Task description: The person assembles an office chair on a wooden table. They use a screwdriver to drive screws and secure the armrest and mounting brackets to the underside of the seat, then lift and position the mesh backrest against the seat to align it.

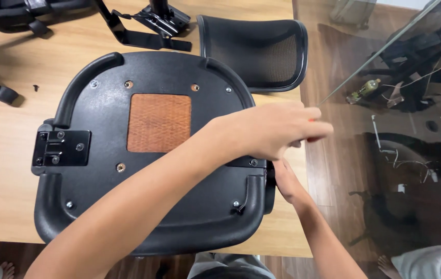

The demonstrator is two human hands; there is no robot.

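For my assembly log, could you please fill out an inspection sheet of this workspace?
Surface: light wooden table.
Job's things: black chair seat lies upside down, brown mesh panel at centre, metal bracket on one side.
Clutter: mesh backrest, chair mechanism, loose screw.
Hands: left hand pinches a small orange-tipped tool at the seat's edge; right hand grips that edge.
Cables: thin wires on the floor.
Surroundings: wood floor, bottle.

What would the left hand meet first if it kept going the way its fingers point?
The left hand points right, off the table edge. Past its fingertips there is only open air over the wooden floor; the way looks free, though depth is hard to judge.
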